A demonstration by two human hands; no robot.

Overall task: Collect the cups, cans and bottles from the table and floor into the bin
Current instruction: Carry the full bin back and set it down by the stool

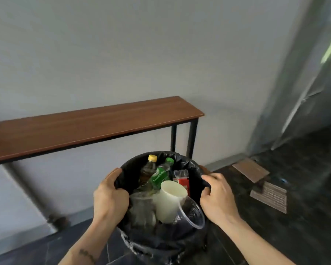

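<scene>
A round bin (161, 243) lined with a black bag stands on the floor below me. Inside lie a yellow-capped bottle (148, 169), a green-capped bottle with a green label (161, 175), a red can (183, 183), a white paper cup (170, 199) and a clear plastic cup (191, 213). My left hand (111, 196) grips the bag's rim on the left side. On the right side my right hand (216, 196) grips the rim as well.
A long wooden table (84, 127) with black metal legs stands against the grey wall behind the bin. A pipe (27, 190) runs down the wall under it. Flat brown boards (250, 169) and a ribbed mat (269, 196) lie on the dark tiled floor at right.
</scene>
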